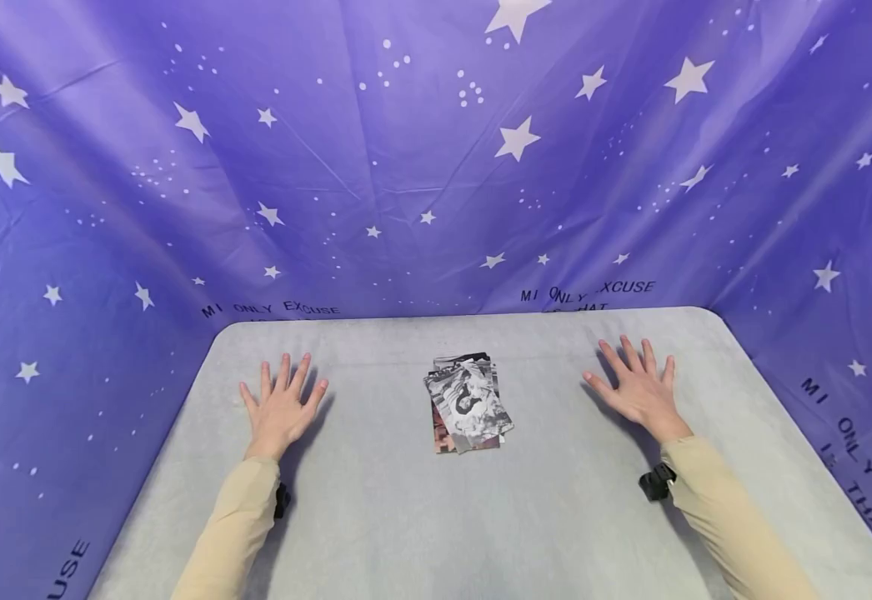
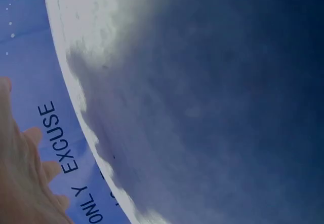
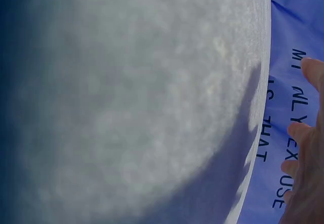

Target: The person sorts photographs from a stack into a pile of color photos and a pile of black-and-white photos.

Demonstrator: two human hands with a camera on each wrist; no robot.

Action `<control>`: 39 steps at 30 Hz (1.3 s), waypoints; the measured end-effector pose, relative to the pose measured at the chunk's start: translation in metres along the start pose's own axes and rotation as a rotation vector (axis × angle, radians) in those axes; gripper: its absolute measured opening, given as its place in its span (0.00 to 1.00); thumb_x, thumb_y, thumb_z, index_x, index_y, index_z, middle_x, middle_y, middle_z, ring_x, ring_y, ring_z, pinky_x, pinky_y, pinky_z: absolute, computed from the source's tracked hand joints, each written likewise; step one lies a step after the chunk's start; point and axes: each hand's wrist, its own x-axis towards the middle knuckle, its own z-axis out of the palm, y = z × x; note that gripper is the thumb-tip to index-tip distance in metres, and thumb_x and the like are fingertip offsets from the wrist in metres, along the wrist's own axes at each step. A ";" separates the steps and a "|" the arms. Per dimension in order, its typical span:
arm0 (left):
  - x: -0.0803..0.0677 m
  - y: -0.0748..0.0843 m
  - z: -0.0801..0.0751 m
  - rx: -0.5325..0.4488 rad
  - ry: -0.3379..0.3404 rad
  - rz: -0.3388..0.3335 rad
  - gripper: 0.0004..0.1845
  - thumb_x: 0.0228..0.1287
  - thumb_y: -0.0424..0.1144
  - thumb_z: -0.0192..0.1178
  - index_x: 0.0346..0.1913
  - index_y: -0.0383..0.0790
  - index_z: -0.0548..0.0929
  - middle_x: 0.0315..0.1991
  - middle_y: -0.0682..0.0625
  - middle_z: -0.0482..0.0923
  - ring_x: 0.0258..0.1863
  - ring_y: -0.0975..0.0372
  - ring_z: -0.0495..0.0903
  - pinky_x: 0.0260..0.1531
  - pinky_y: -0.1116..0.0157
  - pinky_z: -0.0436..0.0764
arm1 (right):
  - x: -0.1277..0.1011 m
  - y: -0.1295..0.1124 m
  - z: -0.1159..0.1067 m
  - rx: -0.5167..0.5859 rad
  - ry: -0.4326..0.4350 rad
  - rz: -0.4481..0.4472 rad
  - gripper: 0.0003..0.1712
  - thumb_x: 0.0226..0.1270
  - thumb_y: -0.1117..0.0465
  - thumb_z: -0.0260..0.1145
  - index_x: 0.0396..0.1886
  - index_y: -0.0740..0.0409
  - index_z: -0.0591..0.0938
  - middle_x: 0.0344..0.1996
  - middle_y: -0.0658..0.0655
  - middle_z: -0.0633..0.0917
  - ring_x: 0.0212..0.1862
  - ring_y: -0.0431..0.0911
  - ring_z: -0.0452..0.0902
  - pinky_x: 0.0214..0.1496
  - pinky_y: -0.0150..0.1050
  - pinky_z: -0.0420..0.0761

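Note:
A small loose stack of black-and-white photo cards (image 1: 469, 402) lies in the middle of the grey table (image 1: 436, 517). My left hand (image 1: 282, 407) rests flat on the table to the left of the stack, fingers spread and straight, holding nothing. My right hand (image 1: 637, 386) lies flat to the right of the stack, fingers spread too, with nothing in it. Both hands are well apart from the cards. In the left wrist view only my left hand's fingers (image 2: 23, 176) show at the edge; in the right wrist view my right hand's fingers (image 3: 306, 168) show at the right edge.
A purple cloth with white stars and black lettering (image 1: 436, 167) hangs close behind and on both sides of the table. The table's rounded far corners (image 1: 706, 315) meet the cloth. Beige sleeves (image 1: 721, 517) cover both forearms, each with a black wrist strap (image 1: 657, 482).

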 end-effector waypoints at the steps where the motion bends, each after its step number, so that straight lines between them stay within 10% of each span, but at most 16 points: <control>1: 0.000 0.001 0.000 0.002 -0.003 0.001 0.42 0.67 0.71 0.33 0.77 0.51 0.52 0.76 0.39 0.44 0.72 0.39 0.34 0.59 0.33 0.24 | 0.000 -0.001 0.001 0.003 0.000 -0.002 0.46 0.67 0.31 0.49 0.76 0.52 0.56 0.73 0.69 0.51 0.71 0.71 0.33 0.60 0.71 0.22; 24: 0.018 0.061 0.000 -0.108 -0.011 0.003 0.41 0.68 0.70 0.30 0.77 0.50 0.50 0.75 0.39 0.45 0.72 0.38 0.41 0.63 0.34 0.38 | 0.011 -0.049 0.016 0.071 0.003 -0.111 0.41 0.71 0.37 0.49 0.76 0.53 0.57 0.72 0.68 0.55 0.71 0.69 0.40 0.63 0.71 0.30; 39: -0.004 0.113 0.024 -0.341 -0.007 0.100 0.35 0.72 0.59 0.44 0.76 0.46 0.56 0.72 0.35 0.54 0.68 0.36 0.55 0.65 0.41 0.54 | 0.011 -0.090 0.026 0.244 0.119 -0.285 0.35 0.71 0.49 0.56 0.71 0.63 0.64 0.64 0.71 0.66 0.67 0.64 0.57 0.68 0.64 0.48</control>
